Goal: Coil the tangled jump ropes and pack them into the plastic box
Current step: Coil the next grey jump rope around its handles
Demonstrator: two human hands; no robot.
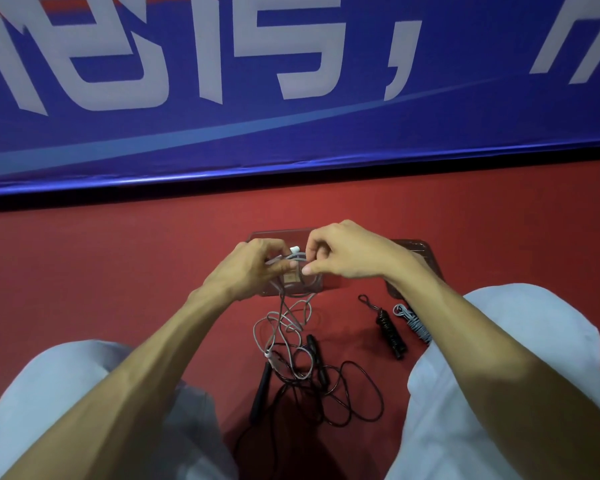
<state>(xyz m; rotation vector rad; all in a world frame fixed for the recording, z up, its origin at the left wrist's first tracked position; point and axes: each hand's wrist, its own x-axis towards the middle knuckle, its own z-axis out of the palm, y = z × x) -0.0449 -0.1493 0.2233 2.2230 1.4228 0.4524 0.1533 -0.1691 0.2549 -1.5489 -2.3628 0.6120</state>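
Knees [84,393] flank the tangled black jump rope [326,386]. At its 12 o'clock, the left hand [253,261] and right hand [340,251] pinch grey jump rope [284,323] loops in curled fingers above the clear plastic box [278,233]. What the box holds is hidden.

Blue banner [291,133]: large white Chinese chars., tops cropped; one reads approx. "传", then a comma.

I see a blue banner [291,140] with large pale characters running across the far side, and below it the red floor [118,265].
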